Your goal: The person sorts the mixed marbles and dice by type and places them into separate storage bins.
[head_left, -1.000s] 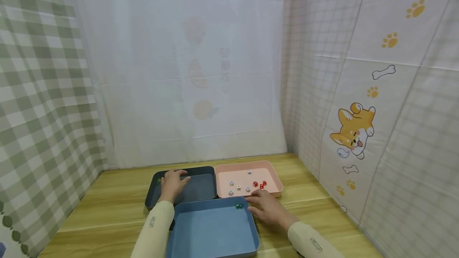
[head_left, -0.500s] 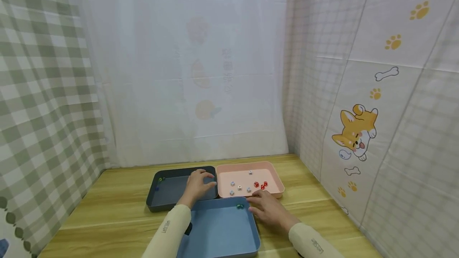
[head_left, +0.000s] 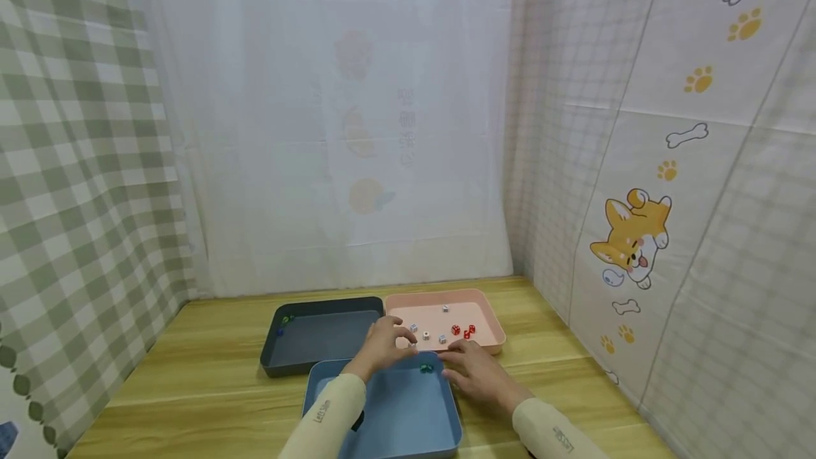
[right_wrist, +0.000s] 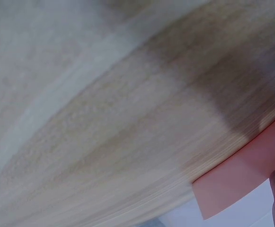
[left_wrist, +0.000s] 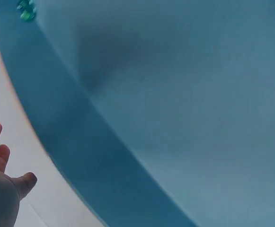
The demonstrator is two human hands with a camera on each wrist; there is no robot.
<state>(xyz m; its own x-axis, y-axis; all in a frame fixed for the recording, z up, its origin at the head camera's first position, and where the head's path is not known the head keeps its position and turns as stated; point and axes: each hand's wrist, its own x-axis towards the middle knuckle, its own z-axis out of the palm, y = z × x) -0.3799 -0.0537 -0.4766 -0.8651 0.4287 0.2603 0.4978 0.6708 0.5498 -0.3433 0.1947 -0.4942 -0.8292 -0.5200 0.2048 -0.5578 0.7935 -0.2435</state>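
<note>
My left hand [head_left: 384,347] hovers over the front left part of the pink tray [head_left: 494,324], close to a white die [head_left: 414,328]. Its fingers and thumb are spread apart, and the left wrist view shows nothing between the fingertips [left_wrist: 28,179]. Several white dice and 3 red dice [head_left: 455,330] lie in that tray. My right hand [head_left: 481,377] is beside the far right corner of the blue tray [head_left: 457,420], its loosely bent fingers near the pink tray's front edge. Green dice [head_left: 426,368] sit in the blue tray's far right corner.
A dark grey tray [head_left: 331,335] stands left of the pink one, with a few small green [head_left: 287,319] and blue dice [head_left: 280,332] at its left end. The three trays stand close together on a wood-patterned table [head_left: 191,381]. Curtains [head_left: 357,161] hang behind and at both sides.
My left hand has moved right, from the dark grey tray's left end across to the pink tray's front left corner. The right hand has stayed in place.
</note>
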